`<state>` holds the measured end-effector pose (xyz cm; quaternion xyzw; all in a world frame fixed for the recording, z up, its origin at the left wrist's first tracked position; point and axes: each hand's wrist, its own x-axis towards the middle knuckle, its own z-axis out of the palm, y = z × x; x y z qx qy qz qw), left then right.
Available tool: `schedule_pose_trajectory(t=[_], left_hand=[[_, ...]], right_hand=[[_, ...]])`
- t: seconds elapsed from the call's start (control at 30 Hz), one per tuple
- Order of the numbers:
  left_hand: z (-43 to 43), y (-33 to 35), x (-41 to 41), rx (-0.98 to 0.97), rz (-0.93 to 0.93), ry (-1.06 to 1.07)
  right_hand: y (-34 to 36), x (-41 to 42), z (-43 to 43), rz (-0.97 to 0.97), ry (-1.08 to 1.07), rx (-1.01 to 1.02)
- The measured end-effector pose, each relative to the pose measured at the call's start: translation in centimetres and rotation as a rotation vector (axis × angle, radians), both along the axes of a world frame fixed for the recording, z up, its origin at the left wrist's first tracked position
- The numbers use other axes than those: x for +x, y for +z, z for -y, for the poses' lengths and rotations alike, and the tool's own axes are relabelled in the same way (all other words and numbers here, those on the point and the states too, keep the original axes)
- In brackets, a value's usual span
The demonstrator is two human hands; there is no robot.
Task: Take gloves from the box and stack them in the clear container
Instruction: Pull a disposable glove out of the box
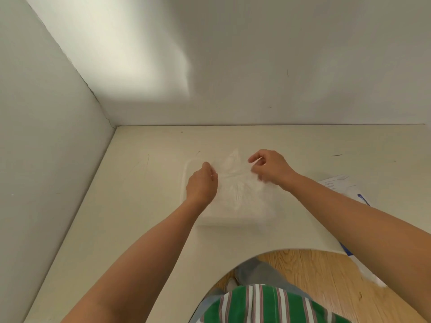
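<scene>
A thin clear plastic glove [234,170] is stretched between my two hands, just above the clear container [242,214] in the middle of the white table. My left hand [203,183] pinches the glove's left edge. My right hand [270,166] pinches its right edge, fingers curled. The container holds a pale, crumpled stack of gloves [242,197]. The glove box [342,185], white with blue print, lies at the right, mostly hidden behind my right forearm.
White walls close the table [144,183] on the left and at the back. The table's front edge has a curved cut-out where I stand, with wooden floor [326,276] below. A loose piece of clear plastic [370,273] hangs off the table edge at the right.
</scene>
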<state>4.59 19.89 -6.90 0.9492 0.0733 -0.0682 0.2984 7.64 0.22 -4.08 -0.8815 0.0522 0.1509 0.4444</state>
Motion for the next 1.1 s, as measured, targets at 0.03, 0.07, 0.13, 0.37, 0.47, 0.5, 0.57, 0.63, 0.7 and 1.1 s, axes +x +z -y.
schedule_pose_trajectory(t=[0.03,0.07,0.13,0.37,0.47,0.5,0.57,0.63,0.7,1.1], left_hand=[[0.1,-0.3,-0.1,0.084,0.018,-0.027],[0.2,-0.6,-0.2,0.141,0.031,-0.044],[0.3,-1.2,-0.3,0.201,0.037,-0.066],[0.0,-1.9,-0.5,0.358,-0.08,-0.111],[0.1,-1.8,-0.5,0.373,-0.168,-0.097],[0.2,-1.8,-0.4,0.375,-0.171,-0.084],[0.3,-2.0,-0.3,0.442,-0.074,-0.104],[0.4,-2.4,0.1,0.507,0.166,-0.206],[0.9,-2.1,0.2,0.409,0.292,-0.302],[-0.1,-5.8,0.4,0.292,-0.604,-0.354]], right_hand=[[-0.1,0.1,0.1,0.089,-0.027,-0.045],[-0.2,0.2,0.1,0.199,-0.041,-0.093],[-0.1,0.2,-0.3,0.466,-0.016,-0.15],[-2.0,-2.0,-4.3,0.297,0.535,-0.276],[-4.6,-2.4,-5.1,-0.04,0.629,-0.552],[-5.2,-2.4,-5.2,-0.091,0.657,-0.599],[-6.3,-2.3,-5.6,-0.135,0.69,-0.646],[-7.2,-2.2,-5.9,-0.14,0.69,-0.659],[-7.7,-2.2,-6.1,-0.129,0.696,-0.681],[-9.8,-1.5,-5.4,-0.163,0.664,-0.704]])
